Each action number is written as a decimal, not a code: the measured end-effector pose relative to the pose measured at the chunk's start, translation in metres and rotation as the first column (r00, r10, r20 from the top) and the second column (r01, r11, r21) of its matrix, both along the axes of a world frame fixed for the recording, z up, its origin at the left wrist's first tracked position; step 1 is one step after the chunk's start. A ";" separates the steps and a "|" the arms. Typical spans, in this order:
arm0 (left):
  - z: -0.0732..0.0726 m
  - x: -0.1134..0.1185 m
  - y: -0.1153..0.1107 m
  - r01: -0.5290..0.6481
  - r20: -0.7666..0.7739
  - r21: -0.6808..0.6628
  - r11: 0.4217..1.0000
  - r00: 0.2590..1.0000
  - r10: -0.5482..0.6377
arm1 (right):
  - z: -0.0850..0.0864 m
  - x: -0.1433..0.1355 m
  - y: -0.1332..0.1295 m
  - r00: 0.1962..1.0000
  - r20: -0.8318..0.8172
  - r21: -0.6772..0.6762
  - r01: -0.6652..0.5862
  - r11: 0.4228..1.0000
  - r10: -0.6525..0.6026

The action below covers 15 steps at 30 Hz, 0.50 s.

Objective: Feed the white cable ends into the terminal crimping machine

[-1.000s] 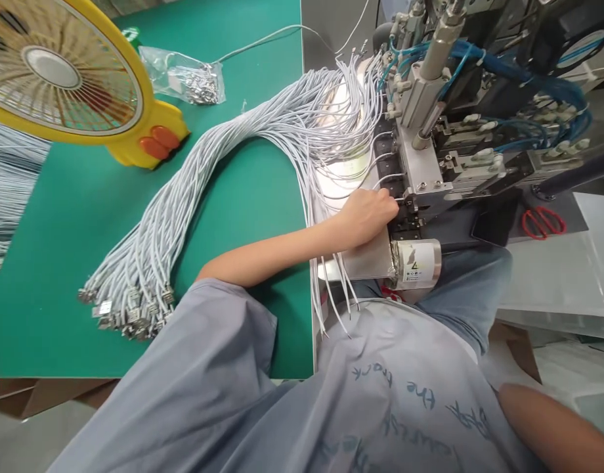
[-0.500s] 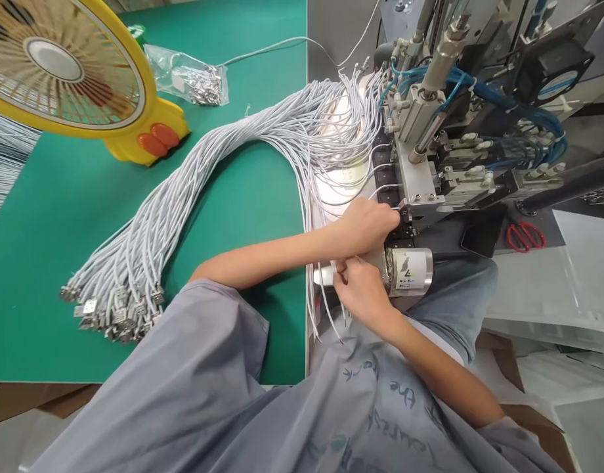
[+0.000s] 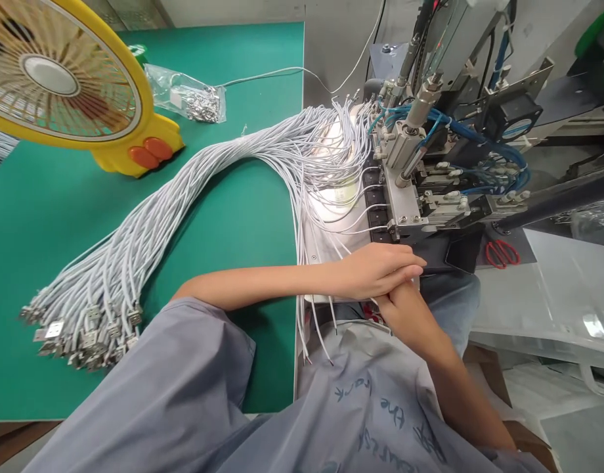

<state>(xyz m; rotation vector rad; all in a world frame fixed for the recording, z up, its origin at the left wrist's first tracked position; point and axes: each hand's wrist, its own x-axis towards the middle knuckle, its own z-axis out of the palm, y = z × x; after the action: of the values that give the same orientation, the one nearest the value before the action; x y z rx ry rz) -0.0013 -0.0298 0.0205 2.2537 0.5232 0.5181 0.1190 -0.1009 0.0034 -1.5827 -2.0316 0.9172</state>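
Observation:
My left hand point(image 3: 375, 269) reaches across the front of the machine, its fingers stretched out and lying over my right hand point(image 3: 403, 309). Nothing shows in the left fingers. Most of the right hand's fingers are hidden beneath the left, so whether they hold anything does not show. Loose ends of white cables point(image 3: 322, 328) hang near both hands. Just above the left hand, several cables run into the black slotted blocks point(image 3: 378, 215) of a pneumatic machine point(image 3: 405, 171). The rest of the cable bundle point(image 3: 184, 190) curves over the green table to metal connectors point(image 3: 90, 335).
A yellow fan point(image 3: 149, 131) stands at the left on the green table point(image 3: 223, 236). Behind the bundle lies a clear bag of small metal parts point(image 3: 203, 104). Red-handled scissors point(image 3: 502, 253) and a dark flat object point(image 3: 464, 248) lie right of the machine.
My left hand has left the machine's front slot and come down over my right hand. A cable now sits in that slot. My right hand has moved rightward. The view has shifted.

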 end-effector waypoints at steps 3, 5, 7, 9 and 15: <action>0.000 -0.001 0.002 0.003 -0.005 -0.040 0.999 1.000 -0.003 | 0.008 0.008 -0.001 0.998 -0.016 -0.111 -0.063 0.992 0.062; -0.002 -0.001 0.003 -0.005 0.005 -0.040 0.999 1.000 0.005 | 0.010 0.018 -0.001 0.999 -0.028 -0.169 -0.051 0.984 0.046; -0.004 -0.001 0.006 -0.014 0.021 -0.040 0.999 1.000 0.014 | 0.008 0.030 0.002 0.992 -0.105 -0.172 0.051 0.984 -0.070; -0.008 0.000 0.009 -0.020 0.033 -0.039 0.999 0.999 0.022 | 0.006 0.041 0.007 0.926 -0.272 -0.141 0.232 0.962 -0.263; -0.014 0.001 0.017 -0.096 0.188 0.018 0.995 0.978 0.091 | 0.002 0.046 0.023 0.526 -0.716 -0.223 0.450 0.865 -0.459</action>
<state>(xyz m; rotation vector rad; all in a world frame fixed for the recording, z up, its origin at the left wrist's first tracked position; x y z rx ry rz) -0.0002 -0.0127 0.0068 2.1849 0.5300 0.7810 0.1648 -0.0774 0.0056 -1.2976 -0.9506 1.1122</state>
